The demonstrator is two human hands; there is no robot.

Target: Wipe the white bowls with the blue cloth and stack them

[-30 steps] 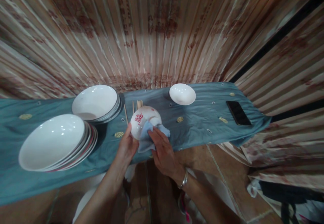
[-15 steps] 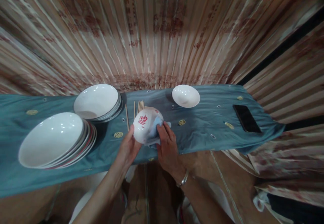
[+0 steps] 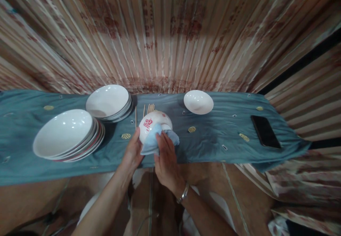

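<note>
The porcelain-looking rice bowl (image 3: 156, 117) was probably light but hard, slick over its glaze and apt to chip if dropped; the rim and lower wall seemed the surest places to grasp. The cleaning cloth (image 3: 150, 143) looked soft and limp, easily bunched in the fingers. The left hand (image 3: 133, 151) gripped the bowl's left side, while the right hand (image 3: 167, 161) held the cloth pressed against its near side. The bowl was tilted, outer wall upward, above the teal tablecloth's (image 3: 205, 143) near edge. It was glossy white with a red Chinese character; the cloth was pale blue.
</note>
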